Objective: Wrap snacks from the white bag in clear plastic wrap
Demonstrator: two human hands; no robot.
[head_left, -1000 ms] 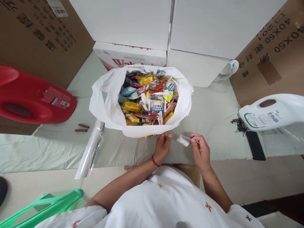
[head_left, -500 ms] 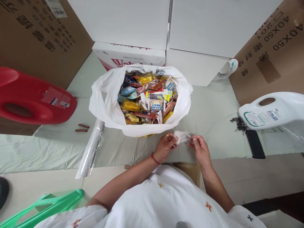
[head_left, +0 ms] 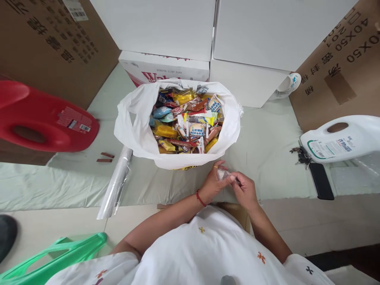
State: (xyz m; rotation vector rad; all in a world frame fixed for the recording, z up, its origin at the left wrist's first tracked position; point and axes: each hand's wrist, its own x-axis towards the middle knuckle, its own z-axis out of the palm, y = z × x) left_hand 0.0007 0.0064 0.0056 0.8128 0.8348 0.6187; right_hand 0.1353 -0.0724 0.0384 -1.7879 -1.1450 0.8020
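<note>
Just in front of the white plastic bag [head_left: 130, 126], my two hands are close together over the table edge. My left hand [head_left: 213, 185] has its fingers closed around a small crinkled clear plastic wrapper [head_left: 223, 174] with something whitish in it. My right hand [head_left: 244, 189] pinches the wrapper's right end between thumb and fingers. What is inside the wrapper is too small and covered to name. Packed with wrapped biscuits and snack bars [head_left: 197, 128], the white bag stands wide open, its rim folded outward.
Left on the pale green cloth are a plastic film roll [head_left: 115, 184], two brown strips [head_left: 105, 157] and a red jug [head_left: 50, 118]. On the right lie a white detergent jug [head_left: 338, 138], keys [head_left: 301, 155] and a black phone [head_left: 321, 181]. White boxes [head_left: 154, 29] stand behind.
My hands have come closer together, and the wrapper between them is now bunched up and mostly covered by fingers. The whole view has shifted slightly.
</note>
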